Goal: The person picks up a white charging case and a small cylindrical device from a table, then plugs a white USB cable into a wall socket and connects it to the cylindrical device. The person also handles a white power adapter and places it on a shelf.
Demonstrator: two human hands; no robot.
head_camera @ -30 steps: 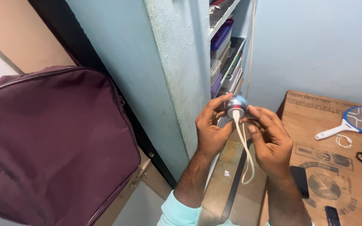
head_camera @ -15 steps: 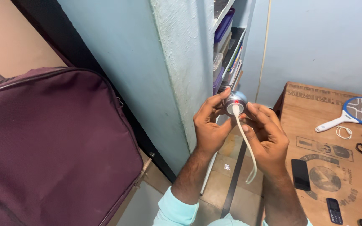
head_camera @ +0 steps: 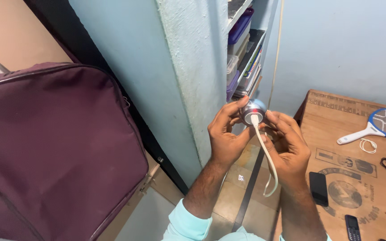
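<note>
- The left hand (head_camera: 225, 134) curls around a small round silver device (head_camera: 252, 110), thumb over its top and fingers wrapped behind it, holding it up in front of the pale blue wall pillar (head_camera: 193, 76).
- A small red light glows on the face of that device.
- The right hand (head_camera: 287, 145) presses in from the other side, fingertips pinching at the white cable (head_camera: 266, 156) where it plugs into the device.
- The cable hangs down between the wrists in a loose loop.
- A big maroon bag (head_camera: 54, 151) fills the left.
- On the wooden table (head_camera: 336, 111) to the right lie a blue-and-white racket-shaped swatter (head_camera: 376, 127), a black phone (head_camera: 319, 188) and a small keypad phone (head_camera: 352, 227).
- Shelves (head_camera: 244, 53) with stacked boxes sit behind the hands.
</note>
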